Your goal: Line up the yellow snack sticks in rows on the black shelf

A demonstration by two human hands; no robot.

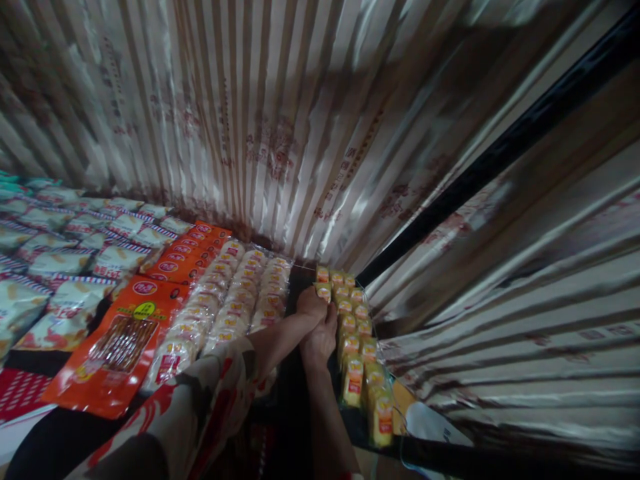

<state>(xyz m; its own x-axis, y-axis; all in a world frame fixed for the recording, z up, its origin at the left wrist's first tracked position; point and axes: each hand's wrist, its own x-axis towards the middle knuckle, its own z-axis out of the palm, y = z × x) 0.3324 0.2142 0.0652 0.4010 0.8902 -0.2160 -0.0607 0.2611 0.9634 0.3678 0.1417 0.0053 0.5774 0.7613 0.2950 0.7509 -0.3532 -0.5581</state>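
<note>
My left hand (311, 304), its fingers curled, reaches over from the left and grips a small yellow wrapped cake (323, 291). Close against it, my right hand (321, 337) comes up from below with its fingers closed toward the same pack; the fingertips are partly hidden. Right of both hands run rows of the same yellow wrapped cakes (354, 381), standing upright one behind another. To the left of my hands lie rows of round pale cakes in clear wrappers (231, 310).
Orange snack bags (120, 347) overlap farther left, beside rows of white snack bags (75, 300). A dark bar (475, 177) slants across the right. Striped, printed plastic sheeting (270, 120) hangs behind and on the right. A red perforated basket (23, 393) shows at lower left.
</note>
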